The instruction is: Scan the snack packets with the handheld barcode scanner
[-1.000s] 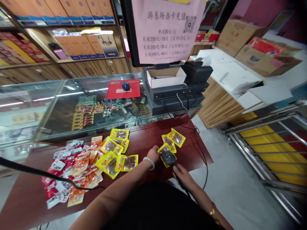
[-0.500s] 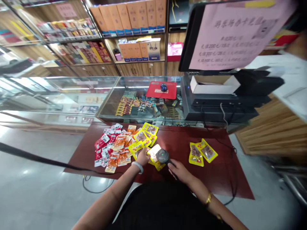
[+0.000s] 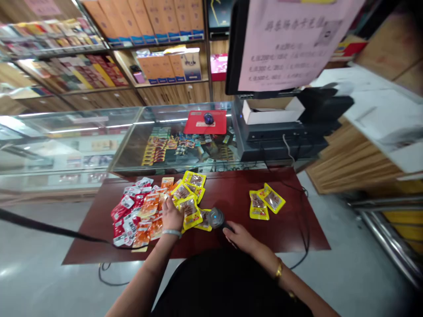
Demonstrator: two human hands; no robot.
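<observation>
My right hand (image 3: 243, 237) is wrapped round the handle of a dark handheld barcode scanner (image 3: 217, 217), its head over the table beside the yellow packets. My left hand (image 3: 172, 214) lies over the pile with its fingers stretched out. Its thumb side is against a yellow snack packet (image 3: 190, 211). Partly under the scanner head is another yellow packet (image 3: 204, 220). Left of that hand are orange packets (image 3: 150, 204) and red-and-white packets (image 3: 127, 215) in a heap. Two yellow packets (image 3: 267, 201) lie apart at the right.
The dark red table (image 3: 228, 189) stands against a glass display case (image 3: 132, 145). A red mat (image 3: 194, 123) with a mouse (image 3: 208, 118) rests on the case, beside a monitor with a pink notice (image 3: 280, 48). A black cable (image 3: 66, 230) crosses at the left.
My left hand has moved left from the packet under the scanner onto the pile. The scanner's bright light on the packet has gone, and its indicator has turned from green to blue.
</observation>
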